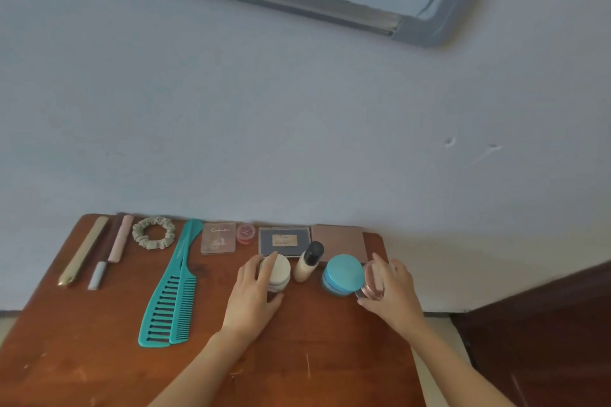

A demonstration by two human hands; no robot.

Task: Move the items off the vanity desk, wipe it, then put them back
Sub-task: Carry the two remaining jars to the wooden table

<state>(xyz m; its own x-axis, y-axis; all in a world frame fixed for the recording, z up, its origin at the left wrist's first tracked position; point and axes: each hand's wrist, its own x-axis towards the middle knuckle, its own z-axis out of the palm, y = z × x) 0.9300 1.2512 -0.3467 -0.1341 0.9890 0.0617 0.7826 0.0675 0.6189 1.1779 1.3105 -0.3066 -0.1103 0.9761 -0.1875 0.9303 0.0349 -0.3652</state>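
The vanity desk [99, 357] is a brown wooden top set against a pale wall [297, 125]. All items lie on its far half.

1. Two teal combs lie side by side left of centre, touching: a wide-tooth comb [162, 307] and a fine-tooth comb [185, 311].
2. The left hand [251, 294] grips a cream-lidded jar [279, 271], fingers curled over the lid and thumb at the near side. The jar is closed; its contents cannot be seen.
3. The right hand [393, 294] grips a rose-tinted jar [373, 281], held tilted. Whether it rests on the desk cannot be told.
4. A blue-lidded jar [344, 273], closed, stands just beside the rose-tinted jar.
5. Along the wall lie a brown palette [339, 239], a dark palette [284, 239] with a pale label, and a clear-lidded palette [218, 238]. All are shut.
6. A foundation bottle [307, 263] with a black cap stands between the two larger jars; beige liquid fills it.
7. At the far left lie a gold tube [82, 251], a dark pencil [99, 271] and a pink tube [119, 238].
8. A green scrunchie [169, 231] lies between the pink tube and the combs.
9. A small red pot [245, 234], closed, sits between the clear-lidded palette and the dark one.
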